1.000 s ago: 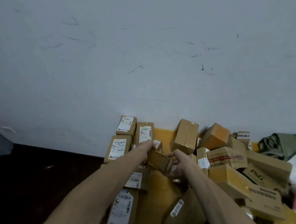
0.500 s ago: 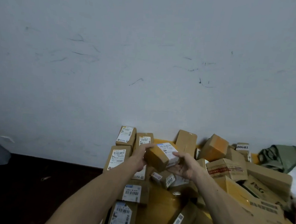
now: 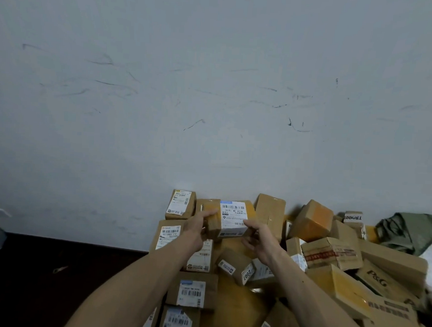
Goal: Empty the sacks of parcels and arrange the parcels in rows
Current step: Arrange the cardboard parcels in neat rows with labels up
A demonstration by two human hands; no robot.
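Observation:
A small brown parcel (image 3: 228, 220) with a white barcode label facing me is held up near the wall, above the yellow surface (image 3: 229, 311). My left hand (image 3: 197, 228) grips its left side and my right hand (image 3: 257, 236) holds its right side with thumb and fingers. To the left, labelled parcels lie in lines: one by the wall (image 3: 180, 204), one below it (image 3: 169, 236), and more toward me (image 3: 192, 291). A loose heap of brown boxes (image 3: 330, 252) fills the right, with an orange-taped box (image 3: 312, 221) on top.
A scuffed pale wall rises straight ahead. Dark floor (image 3: 53, 280) lies to the left. A green sack (image 3: 411, 231) is crumpled at the far right beside something white. A small box marked 2007 (image 3: 239, 267) lies under my right wrist.
Both hands have lifted the parcel from the pile and turned it so its label faces me, carrying it up and toward the wall. The view has tilted upward.

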